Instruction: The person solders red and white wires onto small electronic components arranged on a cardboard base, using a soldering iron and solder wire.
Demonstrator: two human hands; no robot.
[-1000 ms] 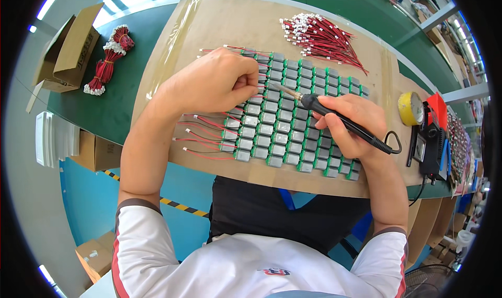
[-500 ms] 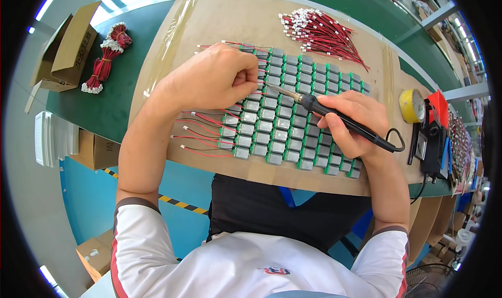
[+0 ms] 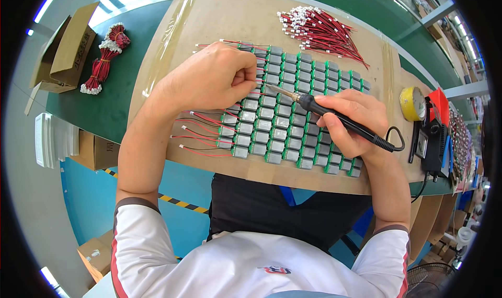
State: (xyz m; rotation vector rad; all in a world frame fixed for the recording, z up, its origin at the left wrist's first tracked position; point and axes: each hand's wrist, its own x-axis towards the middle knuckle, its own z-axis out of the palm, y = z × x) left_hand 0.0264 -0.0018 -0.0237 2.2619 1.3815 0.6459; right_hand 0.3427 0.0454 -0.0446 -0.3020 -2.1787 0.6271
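Note:
My right hand (image 3: 356,117) is closed round the black handle of a soldering iron (image 3: 334,121). Its metal tip points left, down at the left side of a grid of small grey blocks with green circuit boards (image 3: 281,122), which look like battery cells. Close to that tip, my left hand (image 3: 226,76) is pinched shut on a thin red wire, whose end shows just past the fingers; the rest is hidden. Red and dark wires with white connectors (image 3: 201,134) run left from several blocks in the near rows. Others stick out beyond my left hand at the far rows.
Loose red wires with white plugs (image 3: 324,34) lie at the far side of the cardboard sheet (image 3: 230,16). Yellow tape (image 3: 412,104) and a black soldering station (image 3: 434,146) stand right. Bundled wires (image 3: 106,60) and an open carton (image 3: 73,52) are left.
Both hands and the soldering iron keep almost the same place. The view has shifted very slightly; nothing has been taken up or let go.

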